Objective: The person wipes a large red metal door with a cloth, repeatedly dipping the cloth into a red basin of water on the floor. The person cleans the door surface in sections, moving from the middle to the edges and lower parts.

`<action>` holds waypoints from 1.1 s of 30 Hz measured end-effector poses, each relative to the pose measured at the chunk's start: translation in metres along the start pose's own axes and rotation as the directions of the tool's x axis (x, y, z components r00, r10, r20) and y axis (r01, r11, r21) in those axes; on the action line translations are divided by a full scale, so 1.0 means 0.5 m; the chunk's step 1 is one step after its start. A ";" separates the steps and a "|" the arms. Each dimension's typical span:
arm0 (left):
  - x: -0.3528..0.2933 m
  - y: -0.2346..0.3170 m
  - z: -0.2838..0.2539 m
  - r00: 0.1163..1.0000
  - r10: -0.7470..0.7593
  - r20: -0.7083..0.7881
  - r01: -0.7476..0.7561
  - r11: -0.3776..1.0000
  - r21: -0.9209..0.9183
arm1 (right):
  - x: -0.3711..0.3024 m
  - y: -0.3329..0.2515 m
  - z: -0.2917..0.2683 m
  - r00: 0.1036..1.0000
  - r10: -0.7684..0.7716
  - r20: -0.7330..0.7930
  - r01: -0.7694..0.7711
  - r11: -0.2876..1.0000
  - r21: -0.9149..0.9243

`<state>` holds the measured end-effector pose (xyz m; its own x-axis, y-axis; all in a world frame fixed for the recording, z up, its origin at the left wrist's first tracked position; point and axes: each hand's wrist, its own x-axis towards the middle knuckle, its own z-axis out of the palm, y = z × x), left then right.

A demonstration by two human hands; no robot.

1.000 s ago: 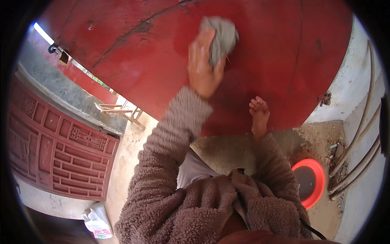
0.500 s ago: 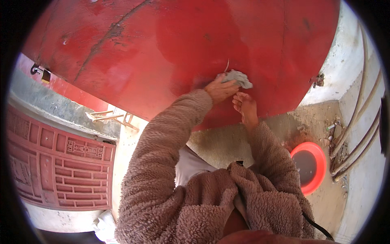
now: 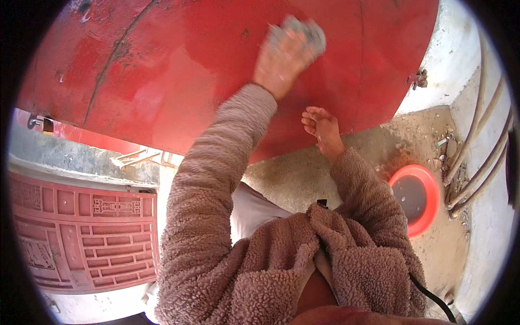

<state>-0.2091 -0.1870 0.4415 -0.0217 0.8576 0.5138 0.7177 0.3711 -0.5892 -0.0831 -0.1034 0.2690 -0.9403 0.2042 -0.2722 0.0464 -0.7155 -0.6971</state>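
My left hand (image 3: 281, 62), blurred by motion, presses a crumpled grey cloth (image 3: 310, 33) flat against a large red painted panel (image 3: 216, 92). The arm is stretched out across the panel. Parts of the red surface look darker and wet, and long scratched seams run over it. My right hand (image 3: 325, 130) hovers by the panel's lower edge, its fingers curled in loosely, with nothing visible in them. It is apart from the cloth.
At the right, a red basin (image 3: 433, 200) of murky water stands on the concrete floor. Thick hoses (image 3: 479, 157) run down the white wall beside rubble. A padlock (image 3: 47, 127) hangs by the panel's left corner. Below it are a wooden frame (image 3: 138, 157) and a red latticed door (image 3: 116, 238).
My left hand has moved up the panel with the cloth, away from my right hand. My right hand stays near the lower edge, its fingers still curled. The view has shifted slightly.
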 end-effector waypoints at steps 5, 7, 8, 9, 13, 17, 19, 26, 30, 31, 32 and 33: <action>-0.225 0.098 0.121 0.904 0.207 0.374 -0.209 0.977 -0.036 | 0.017 -0.008 0.006 0.998 -0.004 -0.062 0.001 0.999 -0.054; -0.256 0.063 0.077 0.895 0.116 0.431 -0.087 0.992 -0.087 | 0.025 0.008 -0.019 0.991 -0.116 0.064 0.117 0.993 -0.011; -0.247 0.025 0.043 0.942 0.104 0.318 -0.112 0.994 0.007 | 0.029 0.016 -0.033 0.978 -0.160 0.135 0.160 0.987 0.010; -0.218 -0.018 0.012 0.967 0.059 0.249 -0.070 0.997 0.035 | 0.032 0.019 -0.040 0.976 -0.162 0.148 0.161 0.987 0.019; -0.054 -0.161 -0.175 0.911 -0.347 -0.224 0.384 0.911 0.151 | 0.019 0.021 -0.024 0.994 -0.052 0.091 0.060 0.994 -0.088; -0.069 -0.188 -0.201 0.654 -0.611 -0.447 0.669 0.743 -0.037 | -0.009 0.057 0.022 0.985 0.119 0.122 -0.090 0.971 -0.224; -0.088 -0.147 -0.170 0.836 -0.381 -0.394 0.454 0.884 0.109 | 0.005 0.060 0.014 0.979 0.122 0.164 -0.082 0.969 -0.234; -0.331 -0.056 -0.027 0.992 -0.099 0.084 0.100 0.995 -0.010 | 0.030 0.053 0.034 0.980 0.192 0.044 -0.171 0.939 -0.297; -0.285 -0.197 -0.183 0.935 -0.293 -0.200 0.322 0.937 0.134 | 0.017 0.055 0.024 0.964 0.129 0.233 -0.068 0.965 -0.255; -0.267 -0.242 -0.215 0.876 -0.405 -0.263 0.445 0.887 0.119 | 0.013 0.062 0.038 0.968 0.145 0.204 -0.083 0.954 -0.288; -0.229 -0.276 -0.250 0.755 -0.509 -0.414 0.586 0.807 0.076 | 0.011 0.065 0.045 0.973 0.153 0.171 -0.091 0.941 -0.325; -0.194 -0.303 -0.267 0.595 -0.579 -0.558 0.701 0.714 0.006 | 0.017 0.065 0.044 0.974 0.163 0.157 -0.103 0.937 -0.334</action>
<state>-0.2227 -0.3741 0.5642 -0.0406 0.0964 0.9945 0.4930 0.8677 -0.0640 -0.0968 -0.1396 0.2587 -0.9613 -0.0223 -0.2745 0.2526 -0.4682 -0.8467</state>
